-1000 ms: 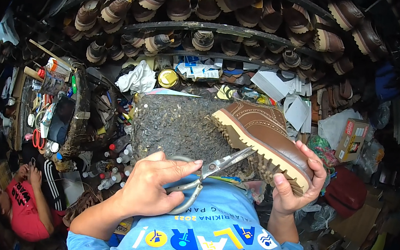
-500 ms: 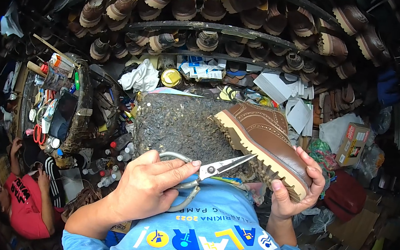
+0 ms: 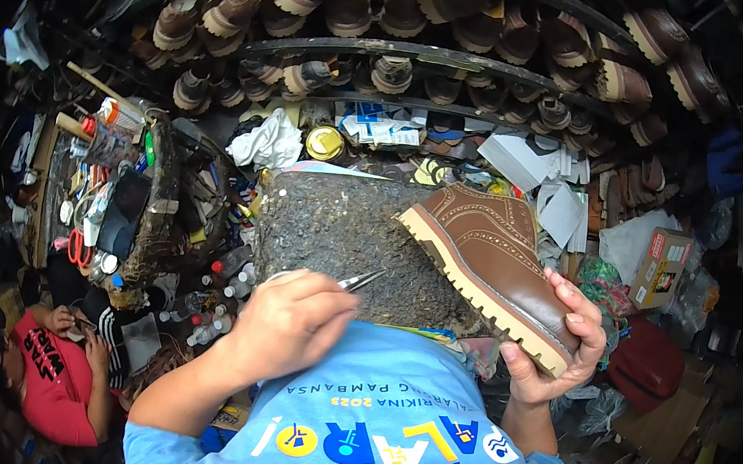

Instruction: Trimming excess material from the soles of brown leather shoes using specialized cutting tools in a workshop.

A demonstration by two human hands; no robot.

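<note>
My right hand point(image 3: 560, 345) grips the toe end of a brown leather shoe point(image 3: 502, 256) with brogue perforations and a thick, light, lugged sole. The shoe is tilted, its sole facing left and down, its heel over the dark, rough work block point(image 3: 326, 227). In my left hand point(image 3: 292, 324) is a pair of scissors point(image 3: 361, 279). Its blades lie together and point up and right, apart from the shoe. The handles are mostly hidden by the fingers, and the hand is slightly blurred.
Racks of brown shoes point(image 3: 397, 6) span the back. At left stands a tool-filled bin point(image 3: 155, 198) with red-handled scissors point(image 3: 79, 246); small bottles point(image 3: 214, 324) lie beside it. A person in a red shirt point(image 3: 57, 379) sits lower left. A cardboard box point(image 3: 661, 265) is at right.
My left hand has drawn the scissors left, away from the sole, and their blades have closed. The shoe has turned slightly, showing less of its underside. The other person's hands have come together.
</note>
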